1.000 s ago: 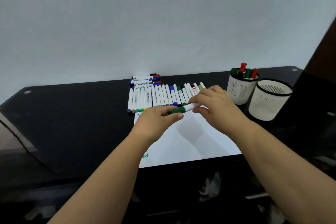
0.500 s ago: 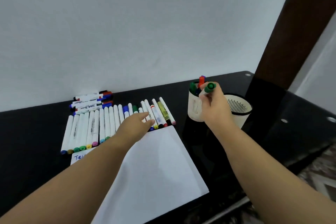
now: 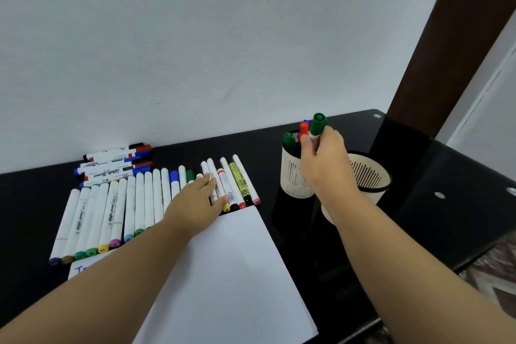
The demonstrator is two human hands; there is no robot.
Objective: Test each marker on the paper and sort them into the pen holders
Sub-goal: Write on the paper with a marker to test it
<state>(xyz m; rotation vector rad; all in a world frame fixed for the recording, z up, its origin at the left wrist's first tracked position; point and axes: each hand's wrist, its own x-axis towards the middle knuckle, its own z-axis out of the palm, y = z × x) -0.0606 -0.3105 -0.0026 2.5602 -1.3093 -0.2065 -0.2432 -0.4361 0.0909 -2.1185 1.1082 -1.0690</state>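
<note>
**Green marker over the far holder**

Since half a second ago little has shifted — the right hand (image 3: 324, 159) still holds the green marker (image 3: 317, 127) above the far holder (image 3: 291, 176), and the left hand (image 3: 195, 204) has slid slightly further onto the marker row (image 3: 145, 201).

The right hand pinches the marker's white barrel between thumb and curled fingers, green cap up, over the holder's mouth beside a green and a red marker standing inside. The near holder (image 3: 365, 176) stands just beside it, partly hidden by the wrist.

The left hand lies flat on the row — fingers straight and close together, tips touching the markers by the paper's (image 3: 223, 274) top edge. A second marker pile (image 3: 114, 162) lies against the wall on the black table (image 3: 418, 204).
</note>
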